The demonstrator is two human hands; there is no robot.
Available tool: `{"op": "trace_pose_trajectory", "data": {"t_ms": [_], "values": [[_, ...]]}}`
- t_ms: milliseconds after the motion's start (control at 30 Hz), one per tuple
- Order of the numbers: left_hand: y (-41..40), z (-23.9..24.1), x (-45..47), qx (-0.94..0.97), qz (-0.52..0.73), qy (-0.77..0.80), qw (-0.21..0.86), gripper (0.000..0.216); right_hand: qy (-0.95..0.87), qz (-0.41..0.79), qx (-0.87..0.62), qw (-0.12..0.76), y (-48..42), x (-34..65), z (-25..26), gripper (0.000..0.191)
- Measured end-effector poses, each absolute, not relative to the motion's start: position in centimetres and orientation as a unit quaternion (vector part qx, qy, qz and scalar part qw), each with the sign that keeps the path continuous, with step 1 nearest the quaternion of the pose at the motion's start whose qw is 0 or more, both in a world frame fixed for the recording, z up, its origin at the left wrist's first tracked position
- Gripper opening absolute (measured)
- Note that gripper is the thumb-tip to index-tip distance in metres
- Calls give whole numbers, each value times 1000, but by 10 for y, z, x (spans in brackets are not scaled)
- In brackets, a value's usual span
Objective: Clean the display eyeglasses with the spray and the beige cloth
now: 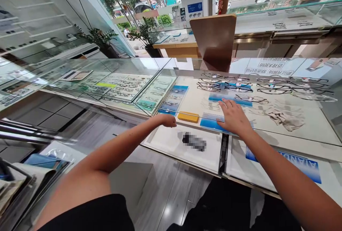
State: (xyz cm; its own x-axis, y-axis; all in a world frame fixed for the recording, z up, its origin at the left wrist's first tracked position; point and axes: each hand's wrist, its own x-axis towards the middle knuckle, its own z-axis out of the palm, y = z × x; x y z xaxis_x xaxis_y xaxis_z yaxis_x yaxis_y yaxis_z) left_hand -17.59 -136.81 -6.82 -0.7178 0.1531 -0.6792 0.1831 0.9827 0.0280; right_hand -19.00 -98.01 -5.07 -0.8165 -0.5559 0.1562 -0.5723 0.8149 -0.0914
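My left hand (168,120) is closed at the front edge of the glass display counter, above an open drawer (162,142). Its fingers are curled under, so what they hold, if anything, is hidden. My right hand (235,117) lies spread out at the counter's front, palm down, over a blue card (211,122). Between the hands sits a yellow case (188,117). Beyond my right hand, several eyeglasses (251,99) stand in rows, some over another blue card (216,96). A pixelated dark item (194,142) lies in the drawer.
A crumpled beige cloth (287,120) lies right of my right hand. A second drawer (235,156) holds a blue lettered card (301,165). More glasses fill the display case (128,85) at left. A brown chair back (213,38) stands behind the counter.
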Motion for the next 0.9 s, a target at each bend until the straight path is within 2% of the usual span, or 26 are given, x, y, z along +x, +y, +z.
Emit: {"op": "trace_pose_trajectory", "data": {"t_ms": [167,267,500,900], "values": [[-1448,-92,-211,19,-123,977,175,41,-950,63,297,75,-978,-192,-56,86],[-1477,-99,-222,41,-149,981,114,50,-950,58,297,82,-977,-193,-57,85],[-1506,-126,-238,93,-160,977,109,56,-948,55,300,86,-977,-190,-54,80],[-1506,-153,-257,104,-147,978,105,47,-953,52,292,65,-980,-186,-48,81]]}}
